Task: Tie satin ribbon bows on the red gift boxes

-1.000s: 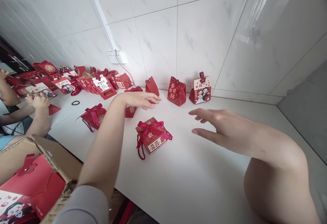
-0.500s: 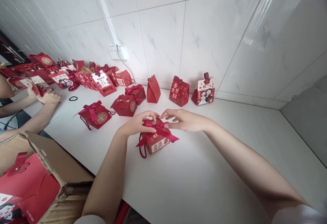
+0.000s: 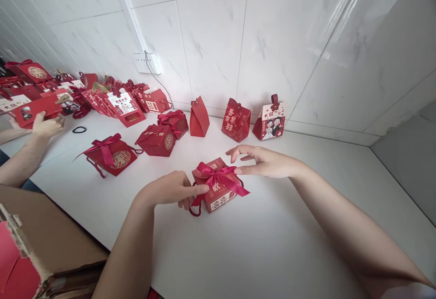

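A red gift box [image 3: 221, 202] with gold and white print stands on the table before me, its magenta satin ribbon [image 3: 218, 176] tied in a bow across the top. At the box's left side, my left hand [image 3: 170, 191] has its thumb on a tail of the ribbon, with the other fingers curled below; the grip itself is partly hidden. My right hand [image 3: 267, 160] hovers at the box's right, fingers arched and apart, its thumb tip at the bow's right loop. A dark red cord handle [image 3: 195, 212] hangs under my left fingers.
Behind the box stand several other red gift boxes [image 3: 236, 124], near the tiled wall. A ribboned box [image 3: 111, 156] sits to the left. A black ring-shaped band [image 3: 79, 130] lies on the white table [image 3: 272, 244]. Far left, a co-worker's hands [image 3: 47, 124] hold a red box. A cardboard carton [image 3: 51, 231] fills the lower left.
My left hand has come off the bow's top down to the left ribbon tail. My right hand has drawn slightly right. The view has shifted, and the co-worker's red box appears more opened out.
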`<state>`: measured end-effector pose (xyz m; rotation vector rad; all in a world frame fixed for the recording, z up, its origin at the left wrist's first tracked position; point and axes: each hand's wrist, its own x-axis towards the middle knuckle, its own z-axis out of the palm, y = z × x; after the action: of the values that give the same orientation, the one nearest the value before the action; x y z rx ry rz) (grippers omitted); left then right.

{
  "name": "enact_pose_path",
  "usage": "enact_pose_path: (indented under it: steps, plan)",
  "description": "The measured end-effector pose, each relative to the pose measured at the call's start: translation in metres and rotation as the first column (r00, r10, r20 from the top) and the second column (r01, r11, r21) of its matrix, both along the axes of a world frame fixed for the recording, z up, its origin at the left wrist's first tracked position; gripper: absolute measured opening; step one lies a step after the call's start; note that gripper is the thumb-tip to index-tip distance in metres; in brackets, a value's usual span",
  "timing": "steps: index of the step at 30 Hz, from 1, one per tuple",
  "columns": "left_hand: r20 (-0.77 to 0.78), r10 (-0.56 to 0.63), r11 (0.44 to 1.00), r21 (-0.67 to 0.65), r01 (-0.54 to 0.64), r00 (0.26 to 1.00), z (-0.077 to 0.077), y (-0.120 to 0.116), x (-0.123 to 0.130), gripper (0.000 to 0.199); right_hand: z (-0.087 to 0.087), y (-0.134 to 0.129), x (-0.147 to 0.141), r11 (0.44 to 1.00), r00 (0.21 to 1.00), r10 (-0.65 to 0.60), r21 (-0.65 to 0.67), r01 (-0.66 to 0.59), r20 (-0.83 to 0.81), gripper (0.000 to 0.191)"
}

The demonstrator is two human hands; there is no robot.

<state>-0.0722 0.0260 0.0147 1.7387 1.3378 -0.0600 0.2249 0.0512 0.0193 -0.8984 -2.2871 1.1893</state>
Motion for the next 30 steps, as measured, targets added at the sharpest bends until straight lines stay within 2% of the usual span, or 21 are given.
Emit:
enact_pose_path:
  steps: [3,6,11,14,17,20,23,28,30]
  plan:
    - [0.160,-0.087,0.996,-0.015,0.091,0.983,-0.006,0.000,0.011,0.049,-0.005,0.002,-0.002,0.999,0.999,0.031,0.009,-0.031,0.026,0.027]
    - [0.254,-0.089,0.996,0.030,0.084,0.963,-0.011,0.004,0.019,0.053,-0.006,0.004,0.000,0.999,0.999,0.047,0.004,-0.047,0.025,0.026]
    - [0.323,0.009,0.998,0.048,-0.026,0.946,-0.012,0.011,0.019,0.052,-0.006,0.012,0.007,0.998,0.997,-0.011,-0.068,0.016,0.071,0.032]
    - [0.375,0.033,0.995,0.072,-0.065,0.926,-0.012,0.013,0.019,0.049,-0.003,0.015,0.012,0.989,0.998,0.029,-0.147,-0.020,0.062,0.035]
    - [0.413,0.001,0.997,0.066,-0.031,0.911,-0.014,0.013,0.024,0.048,0.003,0.014,0.019,0.977,0.998,0.046,-0.212,-0.034,0.049,0.036]
    - [0.422,-0.027,0.998,0.068,-0.002,0.906,-0.019,0.013,0.030,0.048,0.008,0.012,0.025,0.983,0.997,0.021,-0.181,-0.006,0.080,0.036]
    - [0.423,-0.038,0.998,0.067,0.011,0.905,-0.024,0.014,0.032,0.047,0.006,0.014,0.027,0.984,0.993,0.059,-0.175,-0.039,0.107,0.035]
    - [0.451,-0.040,0.999,0.018,0.035,0.892,-0.026,0.016,0.031,0.045,-0.001,0.020,0.026,0.953,0.981,0.178,-0.262,-0.152,0.075,0.031]
    - [0.467,-0.057,0.998,0.000,0.064,0.882,-0.024,0.016,0.030,0.045,-0.002,0.020,0.025,0.965,0.982,0.167,-0.219,-0.143,0.094,0.031]
